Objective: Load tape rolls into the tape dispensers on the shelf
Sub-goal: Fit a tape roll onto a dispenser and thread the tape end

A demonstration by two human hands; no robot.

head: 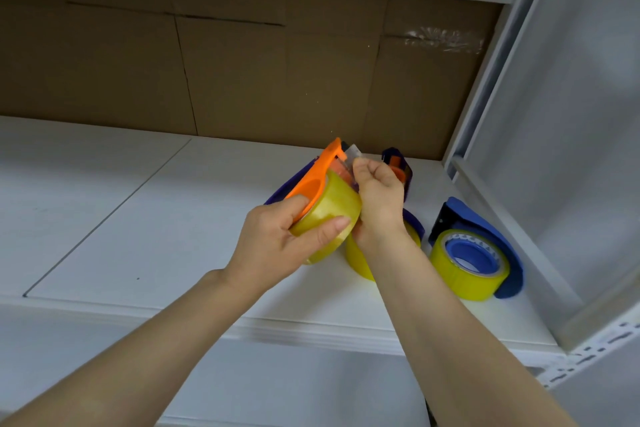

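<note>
- Left hand (277, 239): raised above the shelf (138, 218), gripping a yellow tape roll (332, 208). The thumb lies across the roll's outer face and the fingers wrap round its far side, against the dispenser body.
- Orange tape dispenser (318, 177): fitted round that roll and held off the shelf with it, tilted, its cutter end pointing up and away from the person.
- Right hand (375, 198): fingers curled tight at the cutter end, thumb against forefinger, apparently pinching a clear tape end (356, 151) that shows just above the knuckles. The contact itself is hidden by the fingers.
- Second yellow roll (360, 263): on the shelf directly below the right wrist, partly covered by it. A dark purple dispenser (415, 224) curves round it; most of that dispenser is hidden.
- Dark dispenser (398, 163): further back, near the rear wall, behind the right hand, with an orange part showing. Whether it carries a roll cannot be told.
- Blue tape dispenser (485, 222): lying on the shelf at the right end, close to the side panel, with a third yellow roll (471, 274) seated on its blue hub.
- Shelf: white boards with a seam running front to back on the left.
- Cardboard sheet (242, 80): brown, creased, lining the rear of the bay.
- Upright (588, 350): white slotted metal, at the front right corner.
</note>
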